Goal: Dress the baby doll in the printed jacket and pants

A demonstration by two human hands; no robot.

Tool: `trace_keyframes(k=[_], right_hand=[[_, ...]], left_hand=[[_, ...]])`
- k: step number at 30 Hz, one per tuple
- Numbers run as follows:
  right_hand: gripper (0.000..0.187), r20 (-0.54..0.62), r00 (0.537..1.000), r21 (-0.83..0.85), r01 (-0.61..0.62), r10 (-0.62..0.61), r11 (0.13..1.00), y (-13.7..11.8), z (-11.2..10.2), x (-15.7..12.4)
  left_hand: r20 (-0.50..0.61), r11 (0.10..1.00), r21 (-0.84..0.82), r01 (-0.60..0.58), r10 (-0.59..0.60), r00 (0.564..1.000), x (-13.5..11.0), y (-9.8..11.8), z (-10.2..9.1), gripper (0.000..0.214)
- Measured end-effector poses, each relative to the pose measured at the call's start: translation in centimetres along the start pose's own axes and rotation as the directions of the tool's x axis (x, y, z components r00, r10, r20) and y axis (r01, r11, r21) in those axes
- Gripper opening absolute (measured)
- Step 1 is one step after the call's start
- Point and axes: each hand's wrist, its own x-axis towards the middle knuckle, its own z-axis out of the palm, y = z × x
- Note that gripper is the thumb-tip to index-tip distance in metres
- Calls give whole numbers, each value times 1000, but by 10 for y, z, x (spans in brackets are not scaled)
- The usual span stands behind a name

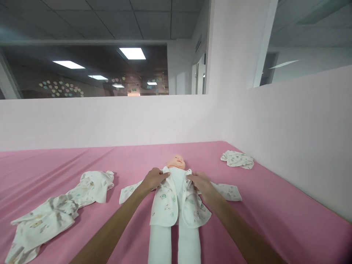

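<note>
A baby doll [176,162] lies on its back on the pink sheet [275,205], head away from me, in white with a printed white jacket [165,205] spread open around it. My left hand [154,179] pinches the jacket's left front panel near the doll's shoulder. My right hand [200,182] grips the right front panel at the chest. Both sleeves lie spread out to the sides.
A printed baby garment [52,212] lies crumpled at the left of the sheet. A small printed cloth [237,160] sits at the far right near the pale wall [288,139]. Glass panels run above the wall behind.
</note>
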Motion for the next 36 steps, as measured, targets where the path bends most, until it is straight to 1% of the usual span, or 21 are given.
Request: trace_keyframes(k=[3,7,10,13,17,21,23,25,27,30,32,36], right_hand=[[17,-62,992,-13,113,-113,994,-4,18,8],[10,-203,953,-62,217,-225,974,-12,38,20],[9,-264,926,-84,258,-271,963,-15,47,29],[15,-255,920,-76,288,-298,954,-14,50,36],[20,-196,925,-33,326,-326,945,-12,51,43],[23,-69,921,53,388,-384,920,-6,50,41],[23,-15,914,96,405,-405,909,-2,49,38],[22,-22,914,110,405,-405,908,0,48,35],[21,-68,913,117,407,-401,906,0,47,33],[22,-110,907,162,421,-407,893,-2,47,33],[23,-117,914,214,406,-389,889,-2,47,33],[24,-120,938,293,345,-324,891,-2,46,35]], left_hand=[[-5,999,33,-37,37,999,11,3,3,27],[-128,986,166,-25,46,991,24,10,13,8],[-183,965,261,-23,73,980,27,14,24,9],[-210,947,317,-59,131,969,25,15,33,12],[-236,935,341,-99,187,953,26,14,39,15],[-262,904,407,-131,253,931,23,13,40,19],[-287,872,476,-111,273,918,20,14,40,19],[-306,828,556,-72,284,908,15,16,40,18],[-316,784,619,-46,303,899,11,18,40,18],[-324,739,671,-59,363,874,7,19,40,18],[-325,731,679,-73,389,862,7,19,41,19],[-301,759,644,-95,365,881,10,17,41,23]])
